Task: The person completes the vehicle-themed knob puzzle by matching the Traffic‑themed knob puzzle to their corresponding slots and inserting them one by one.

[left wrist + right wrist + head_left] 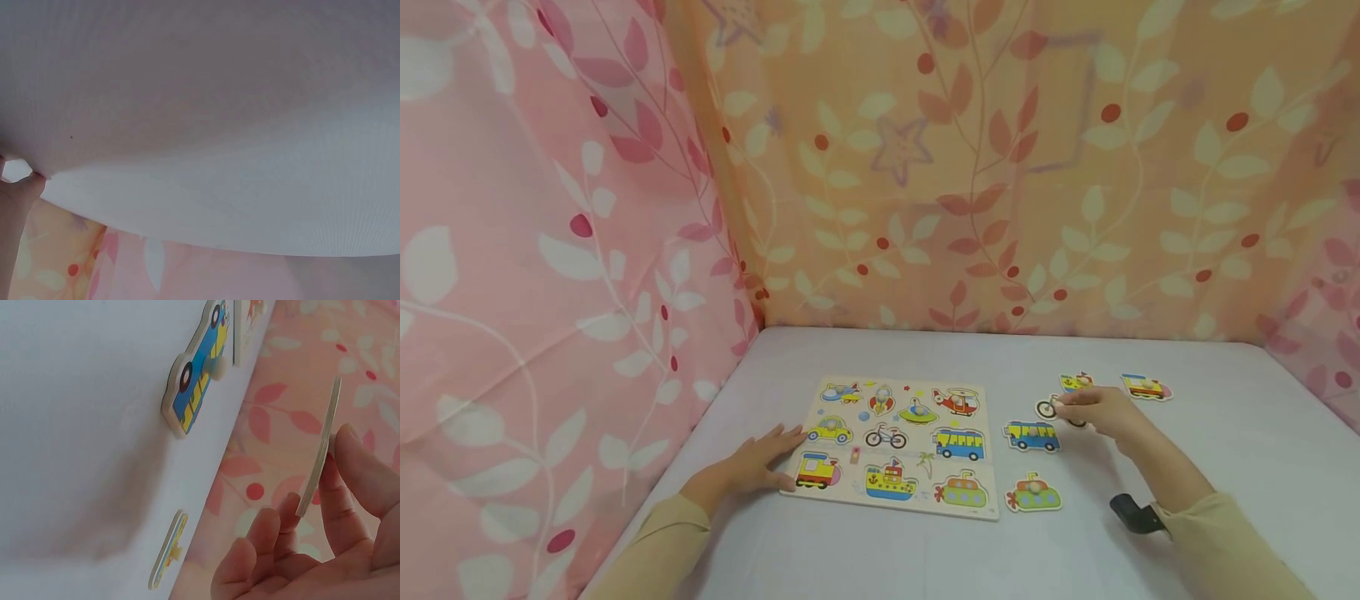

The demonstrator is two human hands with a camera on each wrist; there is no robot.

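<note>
A wooden vehicle puzzle board (920,437) lies on the table, its pictures facing up. My left hand (756,460) rests at the board's left edge, fingers extended; in the left wrist view only the thumb and part of a finger (22,187) show. Right of the board, my right hand (1105,412) pinches the bicycle puzzle piece (1047,407) by its knob. The right wrist view shows this bicycle piece (320,456) edge-on, raised off the table, between thumb and fingers. Below it lies the bus piece (1032,436), beside the board.
A submarine piece (1034,493) lies by the board's lower right corner. Farther back are a ship piece (1077,382) and a train piece (1146,387). The board's top row holds knobbed pieces such as the helicopter (957,402). Patterned curtains (970,208) stand behind the white table (850,558).
</note>
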